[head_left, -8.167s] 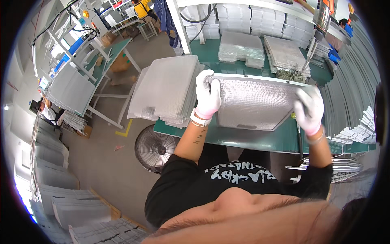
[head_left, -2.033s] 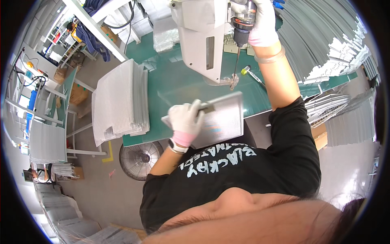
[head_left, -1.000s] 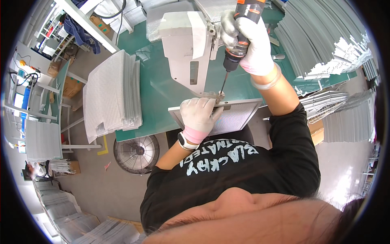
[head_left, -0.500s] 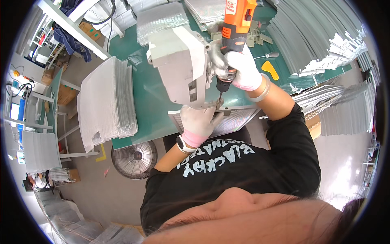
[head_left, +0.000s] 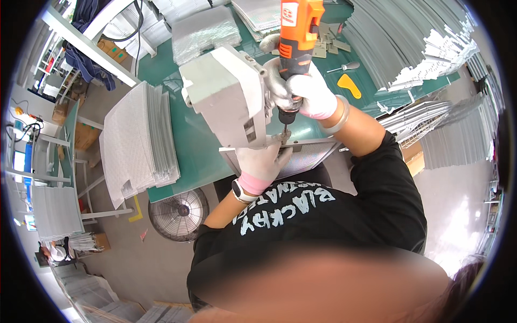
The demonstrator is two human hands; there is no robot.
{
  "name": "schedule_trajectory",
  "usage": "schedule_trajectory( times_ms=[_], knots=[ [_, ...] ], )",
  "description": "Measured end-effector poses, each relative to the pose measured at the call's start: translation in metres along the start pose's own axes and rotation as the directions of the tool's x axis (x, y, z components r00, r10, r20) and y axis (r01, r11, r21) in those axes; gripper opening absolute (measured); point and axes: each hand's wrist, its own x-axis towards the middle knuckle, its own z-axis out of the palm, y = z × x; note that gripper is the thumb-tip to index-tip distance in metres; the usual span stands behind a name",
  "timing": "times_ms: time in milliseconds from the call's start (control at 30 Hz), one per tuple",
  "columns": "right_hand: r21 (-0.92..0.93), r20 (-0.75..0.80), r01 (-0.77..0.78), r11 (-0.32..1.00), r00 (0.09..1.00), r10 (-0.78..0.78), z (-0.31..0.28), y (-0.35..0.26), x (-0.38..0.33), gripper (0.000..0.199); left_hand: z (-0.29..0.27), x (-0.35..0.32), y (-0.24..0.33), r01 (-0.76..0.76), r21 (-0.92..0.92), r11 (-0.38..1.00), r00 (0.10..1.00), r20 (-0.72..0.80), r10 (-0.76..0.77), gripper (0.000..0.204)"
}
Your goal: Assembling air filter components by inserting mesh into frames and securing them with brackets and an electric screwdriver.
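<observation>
My right hand (head_left: 312, 92), in a white glove with grey fingertips, grips an orange and black cordless drill (head_left: 299, 37). The drill points down, its bit at a framed mesh panel (head_left: 309, 159) on the near table edge. My left hand (head_left: 257, 166), gloved with a pink cuff, is closed beside the bit at the panel's far edge; its fingertips are partly hidden and what they pinch is too small to name. A boxy grey-white plastic housing (head_left: 221, 86) stands left of the drill and overlaps the fingers.
On the green table (head_left: 199, 161) lie mesh sheet stacks (head_left: 137, 140) at left and bubble-wrapped sheets (head_left: 204, 35) behind. Panel stacks (head_left: 398, 43), a screwdriver (head_left: 351, 65) and a yellow scraper (head_left: 349, 86) are at right. A floor fan (head_left: 179, 212) stands below left.
The whole view has shifted slightly, so hands, drill and housing sit a little further left. My right hand still holds the drill upright at the panel, and my left hand keeps its place.
</observation>
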Motion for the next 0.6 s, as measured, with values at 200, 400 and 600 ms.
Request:
schedule_trajectory(
  times_ms=[200, 400, 600],
  knots=[
    [-0.237, -0.239, 0.253, 0.938, 0.921, -0.308, 0.005, -0.035, 0.024, 0.025, -0.007, 0.009, 0.001, -0.066, 0.129, 0.989, 0.997, -0.029, 0.070, 0.026],
    [-0.828, 0.045, 0.325, 0.457, 0.851, -0.523, -0.010, -0.138, 0.044, 0.077, -0.014, 0.029, 0.011, -0.156, 0.146, 0.977, 0.986, -0.028, 0.161, 0.025],
    [-0.943, 0.286, 0.077, -0.325, 0.685, -0.670, -0.032, -0.179, -0.004, 0.070, -0.002, 0.064, 0.051, -0.400, 0.093, 0.912, 0.916, 0.070, 0.394, 0.030]
  ],
)
